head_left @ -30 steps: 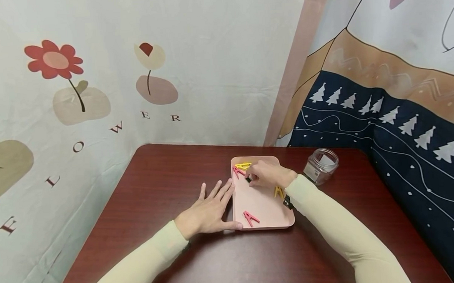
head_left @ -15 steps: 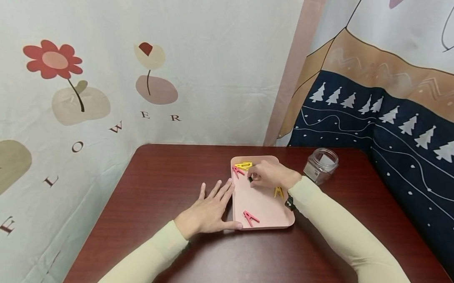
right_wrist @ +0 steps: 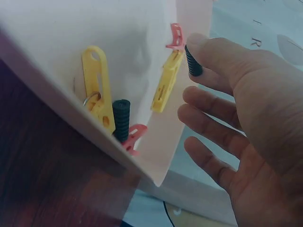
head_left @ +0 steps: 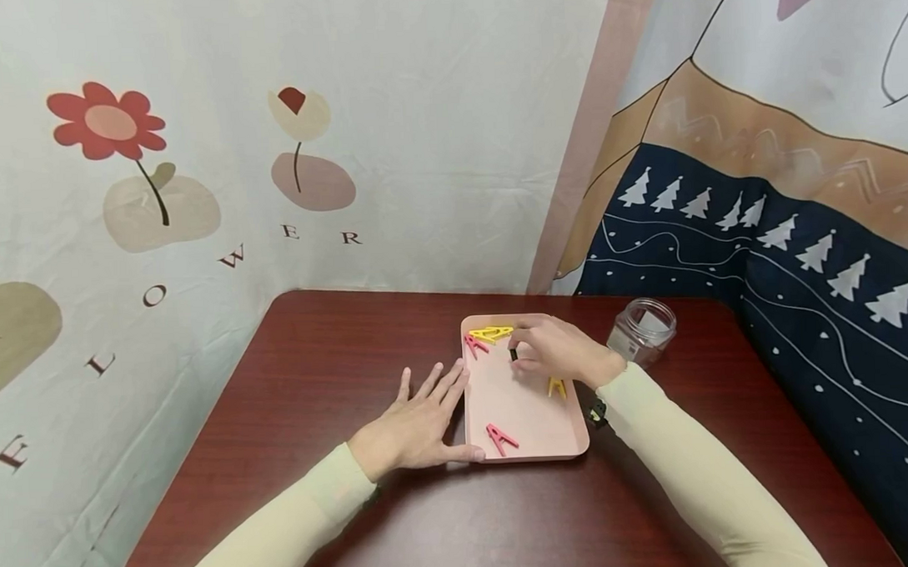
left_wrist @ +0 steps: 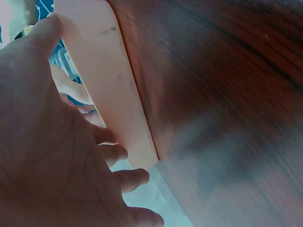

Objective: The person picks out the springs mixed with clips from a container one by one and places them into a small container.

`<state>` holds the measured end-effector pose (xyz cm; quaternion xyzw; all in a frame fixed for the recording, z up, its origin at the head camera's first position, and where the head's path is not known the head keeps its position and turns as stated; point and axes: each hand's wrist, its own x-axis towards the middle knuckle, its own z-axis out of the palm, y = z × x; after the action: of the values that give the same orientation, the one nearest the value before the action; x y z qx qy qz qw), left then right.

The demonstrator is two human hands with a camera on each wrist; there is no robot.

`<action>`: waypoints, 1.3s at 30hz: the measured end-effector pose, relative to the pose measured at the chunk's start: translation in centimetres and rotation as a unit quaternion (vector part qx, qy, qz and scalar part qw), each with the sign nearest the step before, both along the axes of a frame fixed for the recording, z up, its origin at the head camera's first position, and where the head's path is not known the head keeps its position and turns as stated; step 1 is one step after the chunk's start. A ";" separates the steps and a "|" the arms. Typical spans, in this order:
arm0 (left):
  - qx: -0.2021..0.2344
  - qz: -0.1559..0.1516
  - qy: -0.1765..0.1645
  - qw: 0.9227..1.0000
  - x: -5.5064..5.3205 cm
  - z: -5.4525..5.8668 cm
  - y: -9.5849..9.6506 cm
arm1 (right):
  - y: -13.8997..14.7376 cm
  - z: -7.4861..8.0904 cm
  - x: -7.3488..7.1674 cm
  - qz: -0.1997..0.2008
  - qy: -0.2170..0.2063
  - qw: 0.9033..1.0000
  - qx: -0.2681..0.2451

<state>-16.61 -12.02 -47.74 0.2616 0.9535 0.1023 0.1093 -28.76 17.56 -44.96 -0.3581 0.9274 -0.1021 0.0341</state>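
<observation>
My right hand (head_left: 560, 348) hovers over the far part of a pink tray (head_left: 529, 410). Between its thumb and index finger it pinches a small dark green ribbed cylinder (right_wrist: 193, 61); the other fingers are loosely bent. A second ribbed cylinder (right_wrist: 122, 119) lies in the tray. My left hand (head_left: 410, 428) is spread flat, fingertips at the tray's left rim and thumb at its near left corner. Yellow clothespins (head_left: 490, 334) and a pink clothespin (head_left: 475, 347) lie at the far left inside. One pink clothespin (head_left: 501, 439) lies near the front, one yellow clothespin (head_left: 557, 387) under the right wrist.
A clear jar (head_left: 642, 334) stands open behind and right of the tray on the dark red-brown table (head_left: 336, 346). Printed cloths, one with flowers (head_left: 110, 120) and one with trees (head_left: 813, 250), hang behind and to the right.
The right hand has shifted to the right across the tray with the ribbed cylinder in its fingers, uncovering more of the yellow clothespins. My left hand has stayed in place.
</observation>
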 end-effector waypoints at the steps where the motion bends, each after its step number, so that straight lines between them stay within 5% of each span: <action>1: -0.002 0.001 -0.001 1.000 0.0 0.0 0.0 | 0.2 0.1 0.2 -0.007 -0.001 1.000 -0.005; 24: 0.003 -0.003 0.002 1.000 0.1 -0.1 -0.1 | 6.3 1.4 1.6 -0.111 0.052 0.986 -0.114; 39: -0.001 0.002 -0.003 1.000 -0.1 -0.1 0.0 | 10.5 2.7 1.5 -0.184 0.099 0.964 -0.165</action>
<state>-16.67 -12.05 -47.82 0.2592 0.9538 0.1023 0.1124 -27.25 28.04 -42.30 -0.1903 0.9464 -0.2222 -0.1369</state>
